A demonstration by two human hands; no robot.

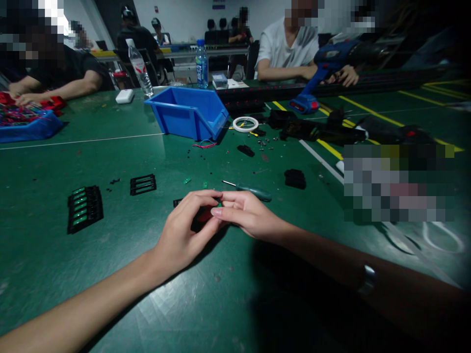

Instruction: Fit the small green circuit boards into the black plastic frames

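The left hand [186,225] and right hand [252,214] share a grip closed around a green piece [220,205], mostly hidden.

a green table [40,260] carries bin [174,118] and screwdriver [259,193]

Left hand [184,228]: bare, slender fingers. Left forearm [110,289]: bare, slim, smooth in outline. Right hand [252,213]: bare, thumbnail visible, plain. Right forearm [324,250]: bare, partly in deep shadow. Band [368,278], one: silver-coloured, glossy, narrow, worn on right forearm; exact type indistinct.
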